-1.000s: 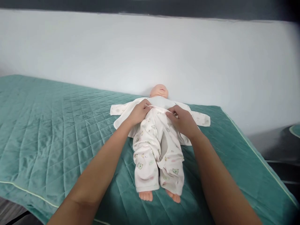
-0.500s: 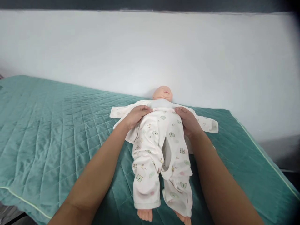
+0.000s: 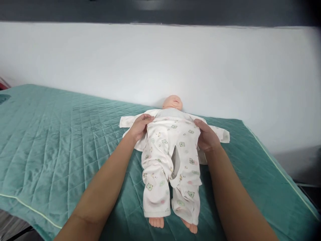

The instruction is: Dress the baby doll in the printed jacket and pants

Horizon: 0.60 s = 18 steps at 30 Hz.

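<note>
A baby doll [image 3: 172, 101] lies on its back, head toward the wall and bare feet toward me. White baby pants [image 3: 164, 157] with a bear print cover its legs and lower body, with an open slit at the crotch. My left hand [image 3: 141, 126] pinches the waistband at its left end. At the right end, my right hand [image 3: 207, 134] grips the waistband between thumb and fingers, some of them hidden behind the cloth. A white long-sleeved baby top [image 3: 127, 121] lies spread under the doll, its sleeves stretched out to both sides.
A green quilted cover [image 3: 75, 134] with pale piping spreads under the doll. Behind it stands a white wall [image 3: 100, 60] with a dark band along the top. Part of a grey floor [image 3: 10, 224] shows at the lower left.
My hands have moved apart, stretching the waistband wider to both sides. The view has tilted slightly upward.
</note>
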Available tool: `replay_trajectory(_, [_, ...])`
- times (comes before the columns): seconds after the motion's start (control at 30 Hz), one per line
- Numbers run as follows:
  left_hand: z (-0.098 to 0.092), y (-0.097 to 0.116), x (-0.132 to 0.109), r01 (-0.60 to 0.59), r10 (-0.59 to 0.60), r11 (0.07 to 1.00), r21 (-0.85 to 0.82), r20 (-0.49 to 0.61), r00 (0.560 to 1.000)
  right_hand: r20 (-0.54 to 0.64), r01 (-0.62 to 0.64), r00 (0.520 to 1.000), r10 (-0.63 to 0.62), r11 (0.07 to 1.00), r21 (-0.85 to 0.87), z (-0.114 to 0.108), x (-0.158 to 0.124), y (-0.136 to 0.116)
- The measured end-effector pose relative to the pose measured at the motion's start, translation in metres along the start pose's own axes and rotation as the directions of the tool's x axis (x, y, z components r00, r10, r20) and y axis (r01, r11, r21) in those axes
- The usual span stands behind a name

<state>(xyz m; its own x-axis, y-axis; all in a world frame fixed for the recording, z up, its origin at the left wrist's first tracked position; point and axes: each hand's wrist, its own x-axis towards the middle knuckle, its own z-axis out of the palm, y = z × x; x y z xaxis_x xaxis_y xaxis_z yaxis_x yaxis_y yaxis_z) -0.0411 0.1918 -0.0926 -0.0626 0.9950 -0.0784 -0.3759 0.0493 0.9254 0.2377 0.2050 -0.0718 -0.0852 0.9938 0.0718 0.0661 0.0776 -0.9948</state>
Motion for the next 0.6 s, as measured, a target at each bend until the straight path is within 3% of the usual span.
replay_trajectory(0.13, [-0.006,-0.001,-0.003,-0.005,-0.002,0.997,0.072,0.094,0.996,0.078,-0.152,0.987,0.139,0.968,0.198,-0.015,-0.013,0.003])
replay_trajectory(0.3, [-0.017,0.006,-0.016,0.032,-0.079,0.982,0.186,0.252,0.964,0.146,-0.148,0.979,0.14,0.988,0.05,-0.022,-0.03,0.004])
replay_trajectory(0.47, [-0.026,0.014,-0.024,0.071,-0.144,0.971,0.229,0.321,0.936,-0.041,-0.075,0.997,0.068,0.979,-0.188,-0.013,-0.031,0.007])
replay_trajectory(0.6, [-0.029,0.016,-0.024,0.084,-0.169,0.968,0.238,0.364,0.916,-0.172,-0.029,0.983,-0.056,0.892,-0.452,-0.006,-0.025,0.01])
